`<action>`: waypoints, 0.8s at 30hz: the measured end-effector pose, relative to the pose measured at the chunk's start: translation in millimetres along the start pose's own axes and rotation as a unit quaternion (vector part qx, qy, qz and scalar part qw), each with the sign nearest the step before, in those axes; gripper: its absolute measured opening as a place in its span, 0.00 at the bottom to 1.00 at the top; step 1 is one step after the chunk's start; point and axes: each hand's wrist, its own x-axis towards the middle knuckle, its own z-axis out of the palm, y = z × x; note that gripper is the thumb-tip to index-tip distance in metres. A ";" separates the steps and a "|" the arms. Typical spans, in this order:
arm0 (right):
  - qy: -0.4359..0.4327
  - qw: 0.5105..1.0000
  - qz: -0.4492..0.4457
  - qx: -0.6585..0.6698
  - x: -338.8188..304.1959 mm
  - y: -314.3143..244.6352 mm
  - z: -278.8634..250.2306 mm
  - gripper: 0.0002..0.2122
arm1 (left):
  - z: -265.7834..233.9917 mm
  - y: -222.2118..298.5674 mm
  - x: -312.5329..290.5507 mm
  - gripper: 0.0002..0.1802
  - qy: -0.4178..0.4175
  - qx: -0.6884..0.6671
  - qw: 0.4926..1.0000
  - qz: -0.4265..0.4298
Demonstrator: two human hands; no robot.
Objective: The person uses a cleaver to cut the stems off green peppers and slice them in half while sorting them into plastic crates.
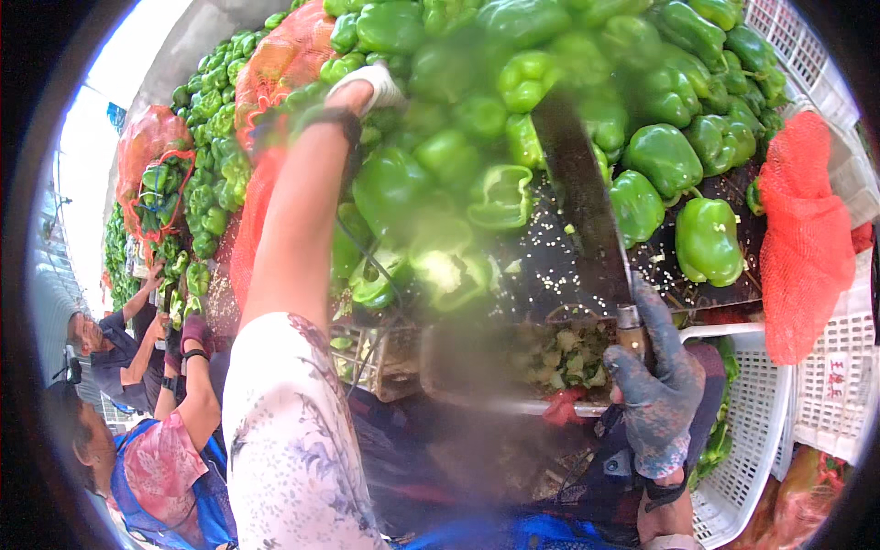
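Note:
My right hand [655, 385], in a grey patterned glove, grips the wooden handle of a large knife [587, 206]. The broad dark blade points away from me over a black board [564, 275] strewn with pale seeds. My left arm stretches far forward, and my left hand [371, 87] in a white glove reaches to the heap of green bell peppers [665, 156]. Its fingers do not show clearly. A halved bell pepper [504, 197] lies cut side up left of the blade. Nearer to me is another cut pepper [454, 280], blurred by a smear.
Below the board a container [568, 357] holds pepper scraps. A white crate [756, 440] stands at my right, near a red mesh sack [802, 238]. Mesh bags of peppers [151, 174] sit at the far left. Two people [160, 477] work with peppers on the left.

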 end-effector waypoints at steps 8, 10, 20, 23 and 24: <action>-0.012 0.998 -0.031 -0.056 -6.9 16.4 0.7 0.28 | -40.0 -30.2 -55.8 0.43 0.248 -0.496 0.829 0.069; 0.001 1.000 -0.010 0.002 -8.3 15.7 1.6 0.28 | -53.7 -16.1 -83.1 0.43 0.263 -0.537 0.786 0.153; 0.083 0.993 -0.086 0.007 -60.5 -7.6 -25.3 0.25 | 130.8 147.2 -268.7 0.26 0.147 -0.566 0.805 0.099; 0.058 0.988 -0.124 -0.070 -66.0 15.4 -35.4 0.25 | 145.0 166.2 -280.5 0.19 0.324 -0.427 0.841 0.078; 0.050 0.990 -0.107 -0.073 -67.2 18.7 -35.6 0.24 | 144.5 166.8 -282.3 0.18 0.323 -0.354 0.875 0.068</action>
